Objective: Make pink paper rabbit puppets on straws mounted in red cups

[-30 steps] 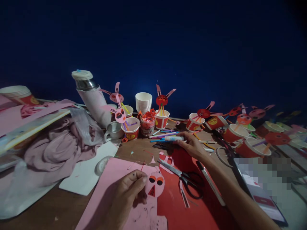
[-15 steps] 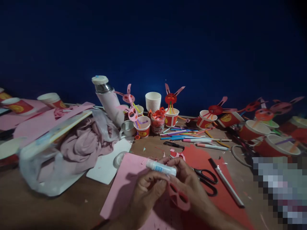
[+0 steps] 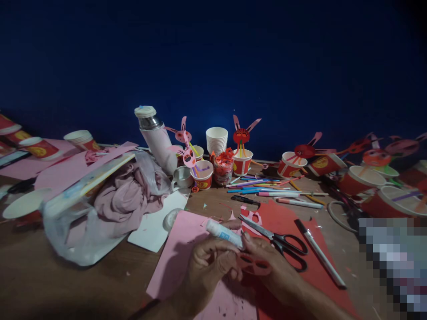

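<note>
My left hand point(image 3: 207, 271) is closed, its thumb and index finger pinching the left edge of a red paper cutout point(image 3: 255, 265) with oval holes. The cutout sticks out to the right, in front of my right palm. Held by its lower right end in my right hand point(image 3: 271, 266) is a white and blue glue stick point(image 3: 222, 232), tilted up to the left and passing just above my left index finger. Some right-hand fingers are hidden behind the stick. Beneath both hands lie a pink paper sheet point(image 3: 180, 249) and a red paper sheet point(image 3: 320, 266).
Black-handled scissors point(image 3: 290, 246) and a white marker point(image 3: 322, 255) rest on the red sheet. Several pens point(image 3: 263, 184) lie beyond. Paper cups point(image 3: 202, 178) with rabbit figures, a thermos point(image 3: 158, 142) and stacked cups point(image 3: 216, 141) stand behind. A plastic bag point(image 3: 80, 240) with cloth lies left.
My hands have lowered slightly, and the glue stick tilts more steeply. The red cutout has swung from hanging down to nearly level. The scissors' blades now show. The whole view has shifted a little.
</note>
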The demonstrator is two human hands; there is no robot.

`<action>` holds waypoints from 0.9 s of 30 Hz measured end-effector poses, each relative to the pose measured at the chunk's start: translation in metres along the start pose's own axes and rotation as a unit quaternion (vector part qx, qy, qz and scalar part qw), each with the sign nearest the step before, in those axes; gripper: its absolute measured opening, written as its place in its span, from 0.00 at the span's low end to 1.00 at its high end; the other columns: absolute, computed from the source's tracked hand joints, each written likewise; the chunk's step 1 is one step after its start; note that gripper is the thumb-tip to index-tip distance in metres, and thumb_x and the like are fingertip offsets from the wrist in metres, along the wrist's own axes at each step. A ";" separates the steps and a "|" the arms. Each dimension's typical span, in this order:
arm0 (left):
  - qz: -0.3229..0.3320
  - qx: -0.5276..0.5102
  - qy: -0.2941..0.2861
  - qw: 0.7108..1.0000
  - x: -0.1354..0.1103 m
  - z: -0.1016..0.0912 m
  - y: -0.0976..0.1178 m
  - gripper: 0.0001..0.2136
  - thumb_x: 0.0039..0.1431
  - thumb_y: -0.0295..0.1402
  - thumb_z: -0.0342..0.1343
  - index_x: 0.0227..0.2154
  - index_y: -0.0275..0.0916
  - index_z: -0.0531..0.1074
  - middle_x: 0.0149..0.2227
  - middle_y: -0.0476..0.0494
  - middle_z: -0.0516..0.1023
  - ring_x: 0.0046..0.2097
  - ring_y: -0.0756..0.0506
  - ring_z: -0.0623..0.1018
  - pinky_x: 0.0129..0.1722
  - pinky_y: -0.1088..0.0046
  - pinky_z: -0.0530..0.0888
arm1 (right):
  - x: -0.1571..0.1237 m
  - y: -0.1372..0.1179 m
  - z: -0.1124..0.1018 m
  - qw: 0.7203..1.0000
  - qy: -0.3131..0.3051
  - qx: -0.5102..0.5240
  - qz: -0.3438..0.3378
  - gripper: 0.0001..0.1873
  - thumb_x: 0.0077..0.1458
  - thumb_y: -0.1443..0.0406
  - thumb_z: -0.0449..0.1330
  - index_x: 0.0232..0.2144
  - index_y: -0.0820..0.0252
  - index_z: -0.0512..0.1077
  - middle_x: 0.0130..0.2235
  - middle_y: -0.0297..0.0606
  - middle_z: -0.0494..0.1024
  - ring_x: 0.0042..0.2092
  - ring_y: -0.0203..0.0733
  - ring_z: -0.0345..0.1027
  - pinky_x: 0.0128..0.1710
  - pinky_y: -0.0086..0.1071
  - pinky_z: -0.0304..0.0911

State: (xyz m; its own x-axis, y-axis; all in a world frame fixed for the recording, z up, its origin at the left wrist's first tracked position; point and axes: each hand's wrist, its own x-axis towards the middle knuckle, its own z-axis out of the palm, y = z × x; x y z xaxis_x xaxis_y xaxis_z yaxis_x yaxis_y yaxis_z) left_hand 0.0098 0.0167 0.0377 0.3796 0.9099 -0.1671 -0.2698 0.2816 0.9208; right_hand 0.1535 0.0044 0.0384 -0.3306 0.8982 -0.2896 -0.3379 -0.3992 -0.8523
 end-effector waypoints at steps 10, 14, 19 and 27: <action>0.057 0.048 -0.010 0.997 0.003 0.000 0.007 0.07 0.47 0.37 0.57 0.21 0.40 0.75 0.26 0.46 0.76 0.30 0.47 0.74 0.34 0.70 0.69 | 0.000 -0.007 0.001 1.000 0.023 0.013 0.014 0.17 0.43 0.51 0.61 0.28 0.59 0.73 0.26 0.35 0.71 0.27 0.35 0.62 0.31 0.29 0.60; 0.026 0.039 -0.019 0.999 0.002 0.000 0.008 0.07 0.47 0.37 0.56 0.23 0.41 0.76 0.22 0.47 0.75 0.26 0.48 0.74 0.30 0.71 0.70 | -0.003 -0.008 0.004 0.996 0.034 0.037 0.080 0.19 0.42 0.49 0.61 0.22 0.60 0.72 0.23 0.35 0.70 0.26 0.35 0.62 0.29 0.29 0.59; 0.067 0.060 -0.011 0.996 0.001 0.000 0.011 0.05 0.47 0.34 0.57 0.22 0.42 0.76 0.34 0.46 0.78 0.42 0.44 0.73 0.44 0.68 0.67 | 0.004 -0.001 -0.005 1.000 0.005 0.000 0.017 0.15 0.43 0.55 0.62 0.21 0.61 0.69 0.21 0.32 0.67 0.24 0.32 0.58 0.26 0.26 0.56; 0.003 0.030 -0.017 0.999 0.002 0.001 0.007 0.09 0.45 0.39 0.57 0.23 0.39 0.76 0.33 0.43 0.77 0.27 0.47 0.75 0.26 0.71 0.70 | 0.000 -0.003 -0.002 0.995 0.011 0.040 0.093 0.19 0.46 0.49 0.57 0.23 0.59 0.71 0.24 0.36 0.69 0.27 0.37 0.62 0.30 0.31 0.58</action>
State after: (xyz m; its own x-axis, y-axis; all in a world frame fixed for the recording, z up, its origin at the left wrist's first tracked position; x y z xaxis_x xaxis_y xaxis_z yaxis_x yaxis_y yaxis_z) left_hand 0.0099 0.0200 0.0443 0.4091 0.9000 -0.1505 -0.2188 0.2569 0.9413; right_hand 0.1564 0.0063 0.0399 -0.3757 0.8109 -0.4486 -0.3429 -0.5713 -0.7457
